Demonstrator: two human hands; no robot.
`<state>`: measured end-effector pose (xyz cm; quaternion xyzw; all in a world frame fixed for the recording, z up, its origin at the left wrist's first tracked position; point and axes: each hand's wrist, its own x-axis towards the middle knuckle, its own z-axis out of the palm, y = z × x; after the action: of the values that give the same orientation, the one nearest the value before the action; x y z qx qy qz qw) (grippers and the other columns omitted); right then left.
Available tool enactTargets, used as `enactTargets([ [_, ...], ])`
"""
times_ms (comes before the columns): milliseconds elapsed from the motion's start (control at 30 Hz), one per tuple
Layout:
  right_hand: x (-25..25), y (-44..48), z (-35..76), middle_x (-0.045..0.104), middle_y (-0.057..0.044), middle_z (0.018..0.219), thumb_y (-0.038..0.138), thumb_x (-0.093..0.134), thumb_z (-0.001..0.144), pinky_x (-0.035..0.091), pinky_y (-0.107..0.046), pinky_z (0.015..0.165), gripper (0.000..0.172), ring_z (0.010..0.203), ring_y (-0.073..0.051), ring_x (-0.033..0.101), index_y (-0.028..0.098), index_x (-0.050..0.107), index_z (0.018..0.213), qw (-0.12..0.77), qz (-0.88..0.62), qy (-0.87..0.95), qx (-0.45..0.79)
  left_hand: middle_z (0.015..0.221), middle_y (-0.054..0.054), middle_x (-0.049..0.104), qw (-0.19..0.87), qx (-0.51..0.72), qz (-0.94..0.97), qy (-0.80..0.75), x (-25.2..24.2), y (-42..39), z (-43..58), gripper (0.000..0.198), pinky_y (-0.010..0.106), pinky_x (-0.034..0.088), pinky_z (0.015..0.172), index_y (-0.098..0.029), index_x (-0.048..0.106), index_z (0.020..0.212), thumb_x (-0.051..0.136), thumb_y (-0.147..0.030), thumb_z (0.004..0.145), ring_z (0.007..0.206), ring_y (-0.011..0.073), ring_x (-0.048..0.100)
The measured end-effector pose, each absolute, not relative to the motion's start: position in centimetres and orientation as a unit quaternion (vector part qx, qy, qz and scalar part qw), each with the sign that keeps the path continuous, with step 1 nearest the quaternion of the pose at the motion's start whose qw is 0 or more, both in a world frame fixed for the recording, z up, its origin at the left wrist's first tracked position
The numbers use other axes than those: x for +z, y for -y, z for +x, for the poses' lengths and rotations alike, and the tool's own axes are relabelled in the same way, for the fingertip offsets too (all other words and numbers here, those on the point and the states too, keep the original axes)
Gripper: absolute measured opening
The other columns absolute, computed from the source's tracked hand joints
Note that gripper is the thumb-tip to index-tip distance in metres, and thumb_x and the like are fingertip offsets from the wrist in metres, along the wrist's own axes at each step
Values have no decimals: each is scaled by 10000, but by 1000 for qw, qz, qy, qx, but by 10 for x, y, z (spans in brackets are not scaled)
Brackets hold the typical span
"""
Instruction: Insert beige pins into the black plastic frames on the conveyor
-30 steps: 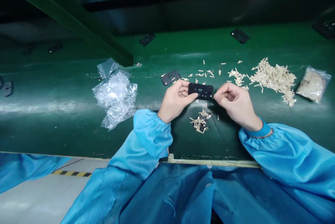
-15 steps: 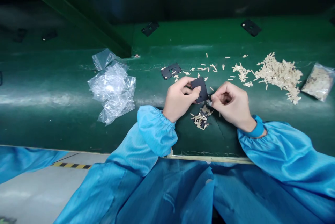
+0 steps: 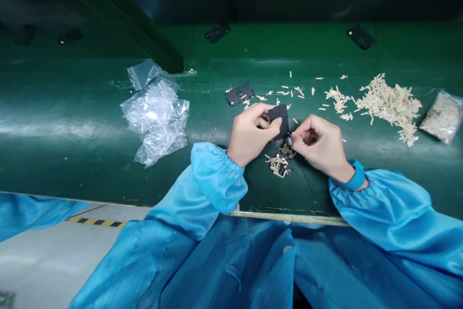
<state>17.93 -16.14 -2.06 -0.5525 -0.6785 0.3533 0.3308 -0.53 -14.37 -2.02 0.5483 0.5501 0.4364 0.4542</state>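
My left hand [image 3: 253,133] grips a flat black plastic plate [image 3: 278,120], tilted above the table, thumb on its face. At the plate's lower right corner is my right hand [image 3: 316,142], thumb and forefinger pinched together. Whatever sits between those fingertips is too small to name. Under the hands lies a small heap of beige strips and dark bits [image 3: 280,162]. Another black plastic plate [image 3: 239,94] rests flat behind my left hand, with a few beige pieces on it. Loose beige strips [image 3: 285,92] are scattered to its right.
A large pile of beige strips [image 3: 390,104] lies to the right, beside a filled clear bag [image 3: 443,116]. Crumpled clear plastic bags [image 3: 155,116] lie left. More black plates [image 3: 217,33] sit along the back. A green post [image 3: 144,34] stands back left; another person's blue sleeve [image 3: 36,215] shows at left.
The view has shifted slightly. The black plate in my left hand has turned a little more upright, and my right fingertips stay at its lower corner.
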Motion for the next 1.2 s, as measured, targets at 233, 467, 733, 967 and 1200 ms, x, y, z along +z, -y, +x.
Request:
enactTargets([
  [233, -22, 162, 181, 534, 16, 598, 217, 694, 823, 325, -272, 504, 168, 545, -123, 439, 225, 566, 714, 328, -554, 657, 392, 714, -43, 661, 461, 443, 545, -543, -19, 143, -5, 127, 161, 469, 496, -167, 679, 911, 683, -133, 789, 515, 62, 632],
  [467, -22, 162, 181, 549, 11, 607, 229, 708, 816, 327, -263, 487, 171, 536, -116, 435, 221, 569, 716, 329, -565, 635, 411, 764, -36, 670, 484, 452, 524, -535, -19, 144, -4, 128, 155, 489, 484, -163, 681, 914, 680, -134, 789, 507, 51, 623],
  [733, -22, 162, 180, 582, 2, 638, 246, 729, 815, 347, -263, 486, 175, 544, -118, 464, 218, 584, 720, 346, -558, 608, 447, 721, -46, 652, 477, 450, 529, -539, -19, 144, -4, 126, 164, 470, 476, -166, 679, 914, 685, -156, 789, 502, 56, 611],
  [967, -22, 162, 179, 585, 3, 642, 228, 720, 823, 358, -267, 494, 167, 546, -119, 474, 219, 586, 723, 347, -557, 609, 444, 703, -49, 657, 490, 450, 519, -536, -18, 144, -4, 120, 173, 471, 460, -176, 675, 913, 684, -163, 794, 503, 73, 632],
  [1200, -21, 162, 179, 579, 10, 636, 198, 700, 831, 362, -268, 498, 167, 540, -114, 467, 219, 574, 724, 347, -558, 617, 433, 715, -48, 660, 503, 455, 511, -527, -18, 144, -4, 121, 178, 479, 445, -176, 675, 911, 693, -161, 793, 496, 76, 636],
])
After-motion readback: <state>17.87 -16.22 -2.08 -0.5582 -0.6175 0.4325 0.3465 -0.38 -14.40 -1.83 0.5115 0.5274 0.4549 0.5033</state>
